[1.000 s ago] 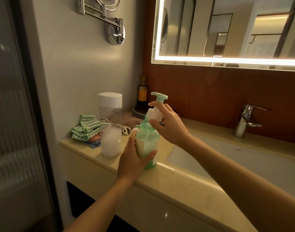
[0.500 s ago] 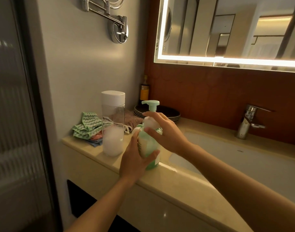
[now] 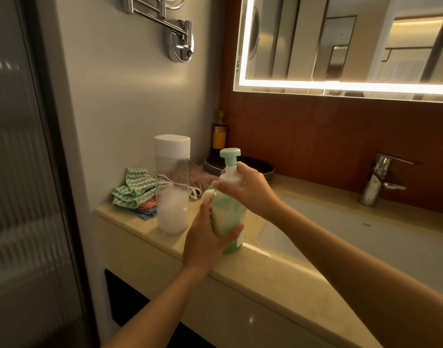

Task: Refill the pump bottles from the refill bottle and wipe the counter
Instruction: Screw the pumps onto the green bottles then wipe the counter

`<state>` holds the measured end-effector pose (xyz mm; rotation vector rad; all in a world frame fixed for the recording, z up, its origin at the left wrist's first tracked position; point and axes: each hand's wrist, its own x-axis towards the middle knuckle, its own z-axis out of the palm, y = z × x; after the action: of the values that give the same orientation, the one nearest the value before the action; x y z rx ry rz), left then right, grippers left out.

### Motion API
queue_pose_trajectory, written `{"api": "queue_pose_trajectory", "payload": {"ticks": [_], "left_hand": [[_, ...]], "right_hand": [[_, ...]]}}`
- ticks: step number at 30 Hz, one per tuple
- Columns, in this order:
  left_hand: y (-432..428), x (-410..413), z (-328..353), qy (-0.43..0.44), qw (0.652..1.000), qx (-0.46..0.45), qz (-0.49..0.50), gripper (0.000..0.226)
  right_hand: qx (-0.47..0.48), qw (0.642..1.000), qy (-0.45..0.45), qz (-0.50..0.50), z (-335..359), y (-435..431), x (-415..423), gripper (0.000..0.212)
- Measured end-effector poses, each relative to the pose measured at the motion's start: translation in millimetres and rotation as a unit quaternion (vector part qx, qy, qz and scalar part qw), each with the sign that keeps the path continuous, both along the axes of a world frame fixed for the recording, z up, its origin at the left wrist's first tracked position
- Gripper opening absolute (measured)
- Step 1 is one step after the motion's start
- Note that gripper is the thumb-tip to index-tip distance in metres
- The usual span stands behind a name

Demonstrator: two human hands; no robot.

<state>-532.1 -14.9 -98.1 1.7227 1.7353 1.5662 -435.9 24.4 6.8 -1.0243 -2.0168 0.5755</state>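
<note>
Pump bottle [image 3: 228, 217] stands on bench [image 3: 278, 272] by the basin; left hand [image 3: 205, 244] grip wraps its body, right hand [image 3: 250, 189] grip pinches the pump collar. Refill bottle [image 3: 172, 187] capped beside it. Cloth [image 3: 132, 189] bunched behind; wiping judged outstanding

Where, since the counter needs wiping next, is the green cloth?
In the head view the green cloth lies at the counter's left end by the wall, just left of and behind the clear bottle.
</note>
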Motion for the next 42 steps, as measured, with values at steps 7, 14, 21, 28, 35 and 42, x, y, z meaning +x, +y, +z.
{"api": "queue_pose_trajectory", "payload": {"ticks": [7,14,21,28,35,42], "left_hand": [[1.6,-0.1,0.6,-0.003,1.000,-0.003,0.005,0.097],[1.7,0.1,-1.3,-0.003,1.000,0.009,0.001,0.093],[-0.9,-0.9,1.1,-0.010,1.000,0.003,-0.007,0.097],[-0.7,0.9,2.2,0.012,1.000,0.010,0.003,0.094],[-1.5,0.6,2.5,0.019,1.000,0.010,0.003,0.098],[-1.7,2.2,1.9,0.019,1.000,0.002,0.002,0.097]], "right_hand": [[0.009,0.999,0.035,-0.030,-11.2,-2.1,-5.4,0.048],[0.083,0.992,0.007,-0.092,-22.0,-9.9,-5.4,0.046],[0.110,0.983,-0.029,-0.145,-5.7,-9.4,1.9,0.044],[0.059,0.991,-0.053,-0.105,-14.7,-13.9,-7.9,0.043],[0.100,0.977,-0.081,-0.172,-9.1,-15.7,0.7,0.053],[0.074,0.969,-0.149,-0.182,-9.0,-10.0,-9.5,0.065]]}}
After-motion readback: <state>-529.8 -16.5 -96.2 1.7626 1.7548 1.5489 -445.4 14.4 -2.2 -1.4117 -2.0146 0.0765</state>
